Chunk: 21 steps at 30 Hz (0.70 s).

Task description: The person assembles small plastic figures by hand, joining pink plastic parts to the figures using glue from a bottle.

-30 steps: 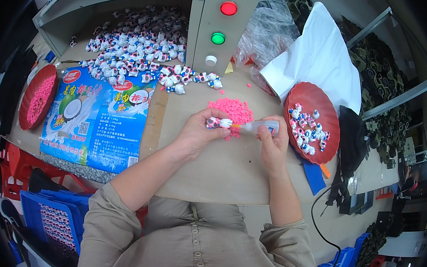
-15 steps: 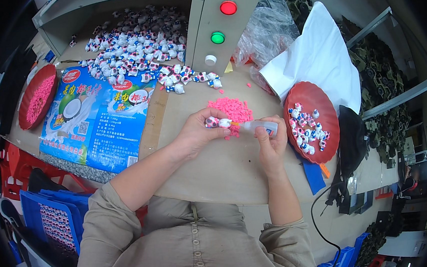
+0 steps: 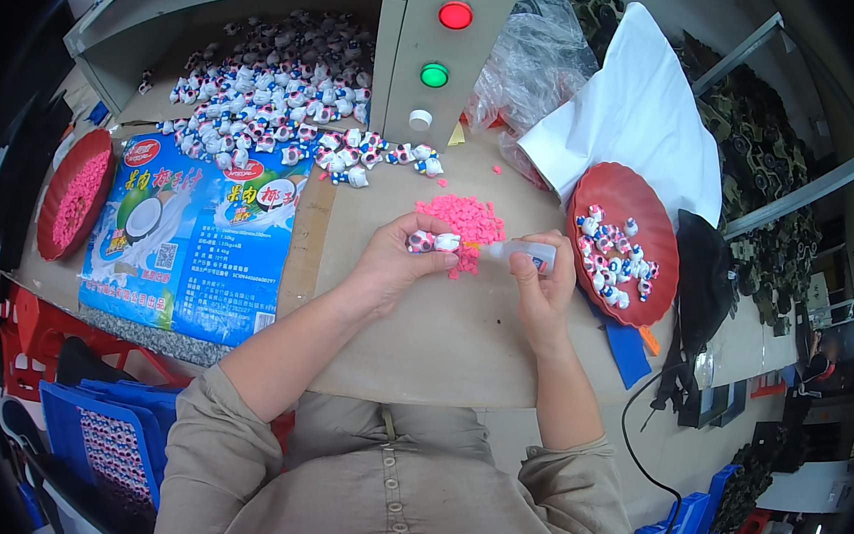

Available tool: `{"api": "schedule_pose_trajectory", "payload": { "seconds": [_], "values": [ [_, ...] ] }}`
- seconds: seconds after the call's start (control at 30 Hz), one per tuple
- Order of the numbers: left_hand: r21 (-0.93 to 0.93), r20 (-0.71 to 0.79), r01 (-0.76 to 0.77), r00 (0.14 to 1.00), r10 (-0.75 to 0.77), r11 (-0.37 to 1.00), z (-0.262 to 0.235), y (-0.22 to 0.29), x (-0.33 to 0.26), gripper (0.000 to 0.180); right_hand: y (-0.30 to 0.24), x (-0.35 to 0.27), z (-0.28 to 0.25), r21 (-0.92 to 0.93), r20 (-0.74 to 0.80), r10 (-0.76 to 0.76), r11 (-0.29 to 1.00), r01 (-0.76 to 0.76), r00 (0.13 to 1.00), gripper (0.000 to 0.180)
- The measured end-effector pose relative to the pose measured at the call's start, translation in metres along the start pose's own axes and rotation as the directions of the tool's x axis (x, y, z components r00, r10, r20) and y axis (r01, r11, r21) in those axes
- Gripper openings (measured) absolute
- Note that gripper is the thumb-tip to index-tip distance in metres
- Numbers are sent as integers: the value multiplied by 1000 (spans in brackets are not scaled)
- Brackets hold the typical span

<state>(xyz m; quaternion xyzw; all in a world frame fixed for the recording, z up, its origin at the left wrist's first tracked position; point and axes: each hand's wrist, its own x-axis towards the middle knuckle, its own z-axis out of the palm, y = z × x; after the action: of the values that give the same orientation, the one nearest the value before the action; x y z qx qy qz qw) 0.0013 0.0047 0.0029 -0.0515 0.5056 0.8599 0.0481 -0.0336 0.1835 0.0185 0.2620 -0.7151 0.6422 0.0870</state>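
My left hand (image 3: 398,261) pinches a small white, blue and pink figurine (image 3: 432,241) above the table. My right hand (image 3: 540,280) grips a small white squeeze bottle (image 3: 524,251), its nozzle pointing left at the figurine. Just behind both hands lies a pile of small pink pieces (image 3: 466,221). A red dish (image 3: 649,290) to the right of my right hand holds several more figurines.
A large heap of figurines (image 3: 270,114) fills an open grey box and spills onto the table. A control box with red and green lights (image 3: 440,50), blue printed bags (image 3: 195,245), a second red dish of pink pieces (image 3: 75,194), clear plastic bags (image 3: 531,58), white sheet (image 3: 636,120).
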Motion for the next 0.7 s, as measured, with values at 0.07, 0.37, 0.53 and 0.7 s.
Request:
{"api": "schedule_pose_trajectory", "payload": {
  "seconds": [0.07,0.37,0.53,0.7],
  "values": [
    [-6,9,6,1000,-6,1000,-1,0,0,24,2,0,-1,-36,19,-4,999,5,1000,21],
    [-9,1,12,1000,-12,1000,-1,0,0,25,-1,-1,0,10,34,53,999,-53,998,22],
    [9,-9,10,1000,-10,1000,-1,-1,1,25,-1,-1,3,27,34,40,999,-41,999,22],
    [-12,26,27,999,-27,1000,-3,-1,1,27,5,6,-3,436,-61,171,891,-128,983,20]
  ]
}}
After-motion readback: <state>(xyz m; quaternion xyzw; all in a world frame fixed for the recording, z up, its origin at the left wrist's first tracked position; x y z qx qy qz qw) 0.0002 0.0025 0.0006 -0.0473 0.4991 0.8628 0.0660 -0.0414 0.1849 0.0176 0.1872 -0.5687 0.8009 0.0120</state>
